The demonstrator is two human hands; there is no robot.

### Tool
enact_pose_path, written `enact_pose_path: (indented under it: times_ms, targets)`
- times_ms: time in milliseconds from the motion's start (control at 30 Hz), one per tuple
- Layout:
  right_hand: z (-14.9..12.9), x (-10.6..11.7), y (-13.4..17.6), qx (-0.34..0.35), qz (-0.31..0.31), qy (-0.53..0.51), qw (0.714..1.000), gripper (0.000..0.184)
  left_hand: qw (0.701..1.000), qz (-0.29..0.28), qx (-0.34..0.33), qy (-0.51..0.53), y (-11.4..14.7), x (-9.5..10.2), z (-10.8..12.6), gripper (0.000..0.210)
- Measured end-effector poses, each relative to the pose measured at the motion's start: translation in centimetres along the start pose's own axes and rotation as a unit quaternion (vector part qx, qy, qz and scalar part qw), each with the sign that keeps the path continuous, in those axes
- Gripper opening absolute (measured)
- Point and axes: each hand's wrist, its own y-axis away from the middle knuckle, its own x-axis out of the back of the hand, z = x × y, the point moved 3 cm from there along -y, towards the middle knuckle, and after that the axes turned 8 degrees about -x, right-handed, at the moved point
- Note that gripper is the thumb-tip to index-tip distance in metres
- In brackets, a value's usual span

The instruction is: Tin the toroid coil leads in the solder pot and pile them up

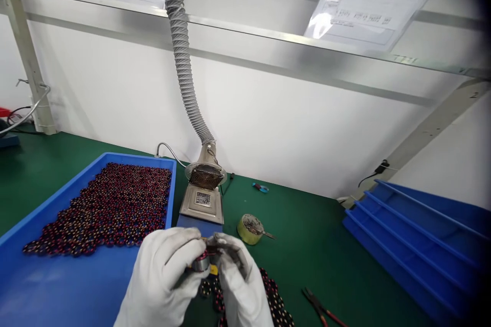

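Both hands wear white gloves and meet low in the middle of the head view. My left hand point(164, 271) is closed around a small round wire-wound part point(201, 261) with a grey metal side and dark red wire on it. Close against the same part, my right hand point(240, 276) has its thumb and fingers pinched together; their tips are stained dark. What lies between those right fingertips is hidden. Under the hands, a pile of similar wound parts point(274, 296) rests on the green table point(322, 245), partly covered by the right hand.
On the left, a blue tray point(76, 286) holds many wound parts. A solder pot point(201, 202) stands behind the hands beneath a fume hose point(184, 61). Rightward are a round tin point(249, 230), pliers point(318, 307) and stacked blue trays point(414, 245). Blue-handled snips point(261, 187) lie farther back.
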Motion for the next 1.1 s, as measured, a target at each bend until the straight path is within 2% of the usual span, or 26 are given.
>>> enact_pose_path:
  times_ms: [67,167,333,500,600,733,867,1000,1100]
  targets:
    - [0.4,-0.4,0.2,-0.001,-0.017,0.058,0.998,0.025,1.0,-0.006,-0.013,-0.015,-0.2,0.0,0.1,0.021]
    - [1.1,-0.9,0.3,0.006,-0.012,0.072,0.997,0.031,0.998,-0.015,-0.028,-0.047,-0.6,-0.2,0.4,0.021]
    - [2.0,-0.5,-0.4,-0.037,0.013,0.005,0.999,0.035,0.998,-0.034,-0.028,-0.035,-0.7,-0.9,0.2,0.023]
    - [2.4,0.4,-1.2,-0.063,-0.022,-0.038,0.997,0.031,0.998,-0.059,-0.017,-0.011,-0.6,-1.4,-0.3,0.02]
    - [3.8,1.2,-1.7,-0.079,-0.015,-0.068,0.994,0.03,0.998,-0.051,-0.002,0.044,-0.7,-1.3,-0.4,0.022]
    - [5.2,1.9,-2.2,-0.095,-0.001,-0.09,0.991,0.034,0.985,-0.059,0.042,0.154,-0.6,-1.4,-0.7,0.029]
    - [4.2,1.3,-2.1,-0.121,-0.02,-0.099,0.987,0.035,0.967,-0.038,0.1,0.233,-0.6,-1.4,-1.3,0.019]
    - [2.2,-0.5,-0.9,-0.181,-0.062,-0.147,0.97,0.028,0.925,0.004,0.224,0.306,-0.3,-1.3,-2.2,0.021]
    - [1.3,-1.6,0.3,-0.225,-0.094,-0.241,0.939,0.028,0.89,0.051,0.327,0.313,0.1,-0.7,-2.7,0.016]
